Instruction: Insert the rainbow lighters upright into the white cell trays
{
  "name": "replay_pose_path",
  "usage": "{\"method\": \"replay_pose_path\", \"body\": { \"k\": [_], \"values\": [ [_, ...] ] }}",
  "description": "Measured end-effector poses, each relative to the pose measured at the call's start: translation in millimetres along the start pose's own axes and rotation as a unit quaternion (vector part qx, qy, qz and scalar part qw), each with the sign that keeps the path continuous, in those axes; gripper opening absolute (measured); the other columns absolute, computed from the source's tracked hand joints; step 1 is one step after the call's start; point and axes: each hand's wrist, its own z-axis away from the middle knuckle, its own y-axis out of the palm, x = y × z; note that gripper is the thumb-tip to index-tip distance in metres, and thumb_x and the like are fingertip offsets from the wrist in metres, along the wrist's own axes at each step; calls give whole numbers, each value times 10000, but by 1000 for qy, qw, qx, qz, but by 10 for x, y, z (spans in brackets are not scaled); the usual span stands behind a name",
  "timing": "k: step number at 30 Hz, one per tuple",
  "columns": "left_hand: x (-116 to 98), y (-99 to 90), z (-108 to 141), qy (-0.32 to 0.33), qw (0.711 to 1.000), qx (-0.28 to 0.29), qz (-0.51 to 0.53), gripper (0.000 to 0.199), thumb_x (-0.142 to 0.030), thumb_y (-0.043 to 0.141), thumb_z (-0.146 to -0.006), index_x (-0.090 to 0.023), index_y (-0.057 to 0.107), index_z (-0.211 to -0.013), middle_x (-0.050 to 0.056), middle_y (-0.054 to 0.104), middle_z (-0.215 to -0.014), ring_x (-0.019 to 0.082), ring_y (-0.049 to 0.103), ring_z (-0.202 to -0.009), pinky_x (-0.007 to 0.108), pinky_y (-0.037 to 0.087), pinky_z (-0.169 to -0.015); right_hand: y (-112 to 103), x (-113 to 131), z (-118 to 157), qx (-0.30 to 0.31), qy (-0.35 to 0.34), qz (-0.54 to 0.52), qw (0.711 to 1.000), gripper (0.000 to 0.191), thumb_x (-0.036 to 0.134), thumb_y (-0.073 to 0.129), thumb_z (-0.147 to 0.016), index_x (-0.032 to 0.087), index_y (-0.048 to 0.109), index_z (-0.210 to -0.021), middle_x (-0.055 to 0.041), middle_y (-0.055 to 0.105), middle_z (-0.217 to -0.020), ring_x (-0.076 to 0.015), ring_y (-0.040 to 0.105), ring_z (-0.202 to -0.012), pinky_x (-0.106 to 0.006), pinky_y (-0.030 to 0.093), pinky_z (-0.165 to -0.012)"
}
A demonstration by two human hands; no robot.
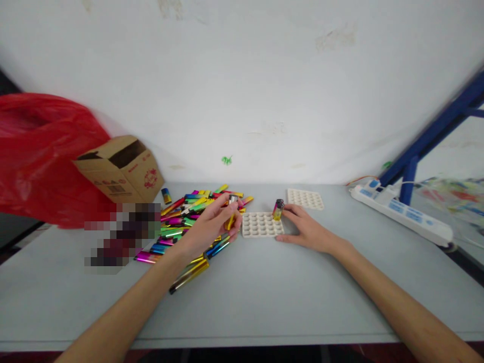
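My left hand (pixel 224 218) is closed around a yellow lighter (pixel 229 223) with a silver top, just left of a white tray (pixel 260 233) with rows of round holes. One lighter (pixel 278 209), yellow and pink with a dark top, stands upright at the tray's back right corner. Beside it is my right hand (pixel 302 228), fingers and thumb spread apart. Its thumb rests at the front right corner of the tray, and its fingertips are close to the standing lighter; whether they touch it I cannot tell. Many shiny coloured lighters (pixel 174 233) lie heaped under and behind my left hand.
Behind my right hand lies a second white tray (pixel 305 198). An open cardboard box (pixel 126 174) and a red plastic bag (pixel 45 161) stand at the left. On the right, a white power strip (pixel 403 213) runs beside a blue metal frame (pixel 431 121). A wall (pixel 242 91) closes off the back.
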Motion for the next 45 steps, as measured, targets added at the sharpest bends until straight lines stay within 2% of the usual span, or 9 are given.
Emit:
{"method": "replay_pose_path", "body": {
  "k": [3,7,11,17,22,30,35,40,45],
  "values": [
    [36,42,-25,-23,1000,-19,-8,384,-584,676,-912,-231,530,-953,-69,466,-643,90,381,-513,216,351,-477,-1,-4,-1,-1,-6,1,1000,690,623,705,-893,215,559,-1430,-178,532,-1423,-360,525,-1335,-565,462,-1142],
    [75,62,-88,-92,996,7,-2,547,-726,512,-913,-198,569,-786,-58,361,-566,95,255,-481,242,238,-467,-4,-1,1,0,-11,5,1000,696,629,694,-901,186,553,-1420,-184,523,-1426,-346,520,-1338,-537,463,-1148],
    [72,95,-100,-136,990,30,28,529,-662,446,-920,-206,490,-656,-45,324,-557,112,248,-500,253,218,-493,-13,9,5,1,-7,2,1000,692,623,692,-907,192,544,-1427,-179,517,-1437,-342,511,-1347,-540,447,-1164],
    [74,125,-64,-126,991,41,5,383,-509,470,-891,-212,458,-649,-37,321,-587,128,277,-529,259,273,-523,-13,-3,2,7,-10,7,1000,691,622,693,-906,195,544,-1430,-181,521,-1430,-347,512,-1344,-538,458,-1151],
    [156,87,-83,-131,991,36,-12,344,-468,460,-879,-214,417,-651,-51,305,-607,115,259,-518,251,236,-503,-11,-1,2,8,-7,8,1000,698,616,690,-910,179,540,-1434,-190,510,-1444,-348,507,-1353,-534,446,-1163],
    [147,112,-90,-118,993,24,-21,425,-523,409,-931,-190,500,-683,-38,353,-596,117,287,-525,241,255,-500,-15,25,-7,3,-6,7,1000,695,623,688,-909,175,550,-1422,-191,519,-1430,-349,516,-1339,-533,455,-1155],
    [130,139,-73,-108,994,7,-15,368,-483,465,-886,-197,443,-656,-48,320,-614,106,270,-529,234,253,-508,-4,10,-9,2,-8,4,1000,710,620,700,-901,175,545,-1431,-194,519,-1429,-350,514,-1340,-535,454,-1156],
    [136,118,-77,-136,990,-19,11,323,-441,458,-892,-197,440,-680,-59,301,-615,96,259,-509,227,225,-487,5,-3,-3,-1,-11,0,1000,708,620,692,-906,182,541,-1441,-192,517,-1438,-348,511,-1346,-542,446,-1163],
    [154,124,-71,-116,993,-2,31,371,-544,438,-950,-195,528,-858,-45,440,-642,100,319,-503,217,263,-461,16,-5,-6,-1,-4,2,1000,732,623,701,-898,155,542,-1439,-202,518,-1440,-342,515,-1345,-523,446,-1166]
  ]
}}
